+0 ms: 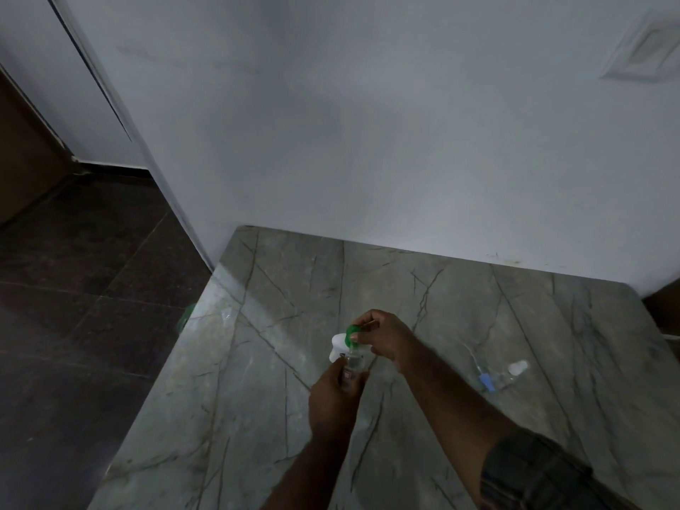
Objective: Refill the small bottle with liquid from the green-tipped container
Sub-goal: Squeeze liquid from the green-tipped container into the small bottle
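My left hand point(333, 393) grips a small clear bottle point(352, 364) upright above the grey marble table point(265, 362). My right hand point(386, 340) holds a white container point(338, 344) with a green tip point(352, 333). The green tip points down at the bottle's mouth. The container is partly hidden behind the bottle and my fingers. The two hands are close together near the table's middle.
To the right on the table lie a small clear bottle or cap piece with a white top point(517, 368) and a blue-ended tube part point(486, 380). A green object point(186, 316) peeks past the table's left edge. A white wall point(368, 141) stands behind.
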### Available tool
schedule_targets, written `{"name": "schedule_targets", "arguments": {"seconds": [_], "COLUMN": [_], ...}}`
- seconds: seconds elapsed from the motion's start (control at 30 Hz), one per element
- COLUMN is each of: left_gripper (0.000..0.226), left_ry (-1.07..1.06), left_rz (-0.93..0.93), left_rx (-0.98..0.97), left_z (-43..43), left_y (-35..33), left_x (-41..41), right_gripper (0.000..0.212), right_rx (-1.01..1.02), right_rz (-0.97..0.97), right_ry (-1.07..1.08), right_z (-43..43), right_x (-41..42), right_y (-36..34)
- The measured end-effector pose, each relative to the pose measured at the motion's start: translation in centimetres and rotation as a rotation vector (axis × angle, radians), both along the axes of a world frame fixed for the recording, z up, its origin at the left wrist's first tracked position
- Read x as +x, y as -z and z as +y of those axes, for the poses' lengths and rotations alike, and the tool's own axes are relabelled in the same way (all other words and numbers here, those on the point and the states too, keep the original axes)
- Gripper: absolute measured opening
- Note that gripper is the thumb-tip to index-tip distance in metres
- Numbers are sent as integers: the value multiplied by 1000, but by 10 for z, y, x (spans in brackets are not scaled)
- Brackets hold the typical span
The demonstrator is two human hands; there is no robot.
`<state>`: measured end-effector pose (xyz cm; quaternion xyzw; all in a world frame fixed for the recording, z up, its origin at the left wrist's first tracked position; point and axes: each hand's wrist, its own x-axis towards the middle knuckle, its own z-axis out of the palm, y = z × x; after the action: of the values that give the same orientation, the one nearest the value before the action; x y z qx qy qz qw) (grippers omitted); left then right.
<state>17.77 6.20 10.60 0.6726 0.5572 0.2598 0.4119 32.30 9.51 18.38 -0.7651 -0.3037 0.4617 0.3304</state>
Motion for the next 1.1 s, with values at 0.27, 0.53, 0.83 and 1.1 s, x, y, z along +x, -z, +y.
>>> {"name": "schedule_targets", "arguments": {"seconds": [0.27,0.53,0.83,1.1], "left_gripper": [42,46,50,47], "left_ry": [-15,-24,-30,-12], "left_rz": [17,39,46,71], "left_rx": [6,-19,-34,-25], "left_z": [5,3,2,6], "left_y": [-6,1,2,1], "left_x": [3,4,5,5], "right_gripper": [22,25,26,27], "right_rx": [-20,12,27,-1], "right_rz": [40,-108,-137,-220], "right_ry": [41,-43,-94,-161], "right_z": [2,7,5,8], "right_x": [5,5,8,10], "right_y": [-9,5,7,4]}}
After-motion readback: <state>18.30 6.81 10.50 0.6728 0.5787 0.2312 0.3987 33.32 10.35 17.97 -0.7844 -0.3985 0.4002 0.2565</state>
